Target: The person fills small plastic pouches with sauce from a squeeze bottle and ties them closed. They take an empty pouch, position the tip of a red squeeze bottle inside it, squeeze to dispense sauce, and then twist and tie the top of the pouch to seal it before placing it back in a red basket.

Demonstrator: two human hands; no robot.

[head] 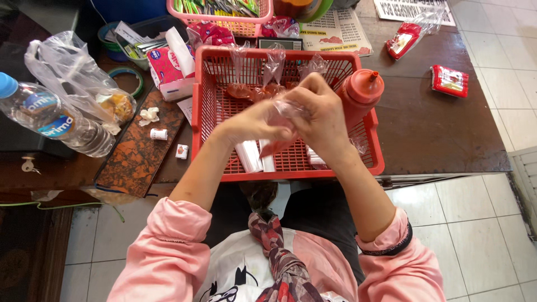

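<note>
Both hands meet over the red plastic basket [372, 156], and the fingers [305, 92] of the two close together on a small clear plastic bag [282, 112] with something reddish inside. The left hand [251, 123] pinches the bag from the side with its fingers bunched narrow, while the right hand [321, 114] curls over the top, fingers folded around the bag's neck. Just beyond the fingertips, at the far end of the basket, lie several tied clear pouches [254, 89] of orange-red sauce. Immediately to the right of the right hand's fingers a red squeeze bottle [361, 92] stands inside the basket. Below the fingers, on the basket floor, lie a few white sachets [249, 156]. The basket rests on a dark wooden bench [436, 128]. Well to the left of the fingers lie a clear water bottle [53, 120] with a blue cap and a crumpled plastic bag [72, 70]; well to the right, two red-and-white packets [450, 81].
</note>
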